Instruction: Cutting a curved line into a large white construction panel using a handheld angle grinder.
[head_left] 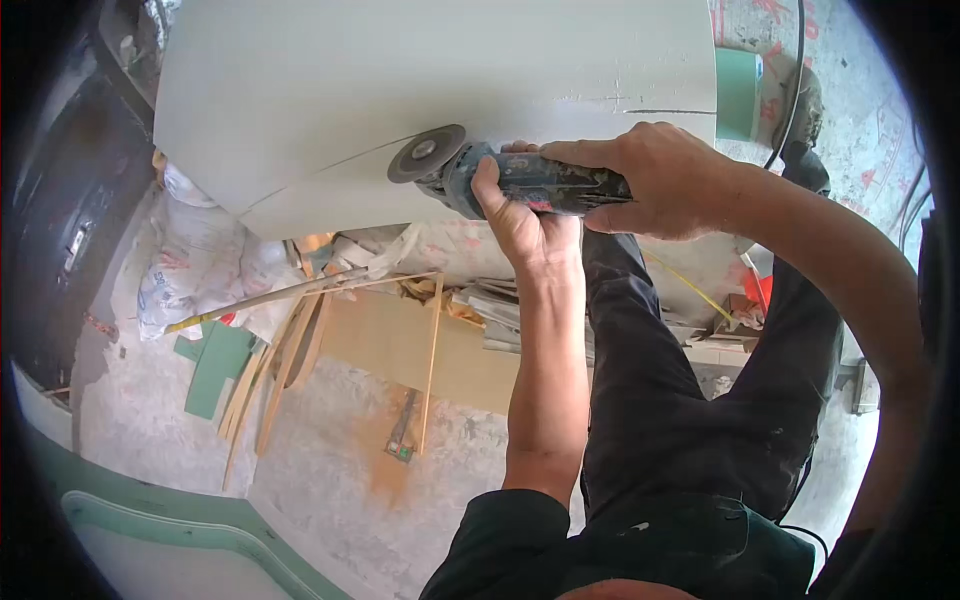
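Note:
An angle grinder (535, 182) with a dark blue body and a round grey cutting disc (427, 153) is held in both of my hands. My left hand (530, 225) grips it from below near the head, thumb up along the side. Wrapped around the rear of the body is my right hand (655, 180). Beneath the tool lies a large pale board (330, 80). A thin curved dark line (345, 160) runs across the board up to the disc. I cannot tell whether the disc touches the surface.
White sacks (190, 260) stand beside wooden strips (290, 350) and green board offcuts (222, 368) on the left. A black cable (797, 90) runs down the right side, near another green board piece (737, 95). A curved green panel (170, 515) fills the lower left.

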